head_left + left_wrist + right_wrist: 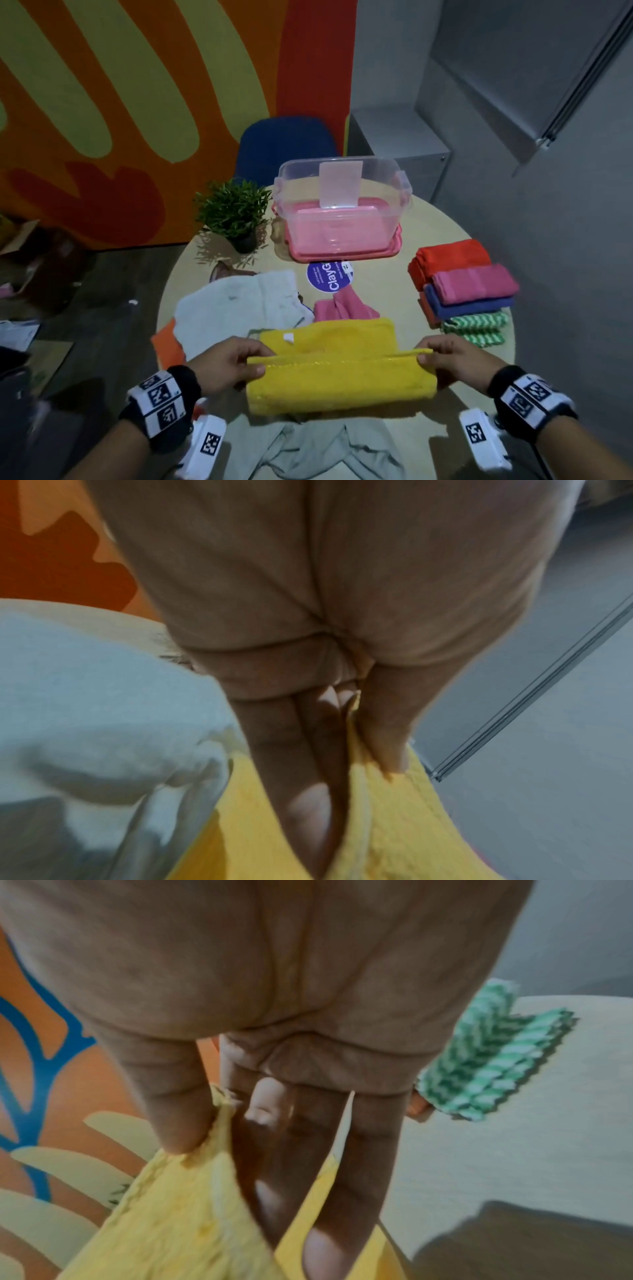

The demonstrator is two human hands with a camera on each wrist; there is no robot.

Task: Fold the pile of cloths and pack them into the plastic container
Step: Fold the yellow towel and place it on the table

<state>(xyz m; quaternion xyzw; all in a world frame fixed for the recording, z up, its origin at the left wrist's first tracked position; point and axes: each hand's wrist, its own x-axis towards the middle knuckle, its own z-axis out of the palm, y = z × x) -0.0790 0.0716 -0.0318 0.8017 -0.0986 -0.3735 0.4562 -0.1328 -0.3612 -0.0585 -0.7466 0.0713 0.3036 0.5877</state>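
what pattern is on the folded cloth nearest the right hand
Green and white zigzag stripes on the folded cloth, clearest in the right wrist view.

The left hand pinches the yellow cloth's edge between thumb and fingers. A white cloth lies just left of the yellow one.

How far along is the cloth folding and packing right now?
Done: folded cloths are stacked on the table's right. In hand: the left hand and right hand pinch the yellow cloth mid-fold. Left: the white cloth, pink cloth and grey cloth lie unfolded, and the plastic container holds no cloths yet.
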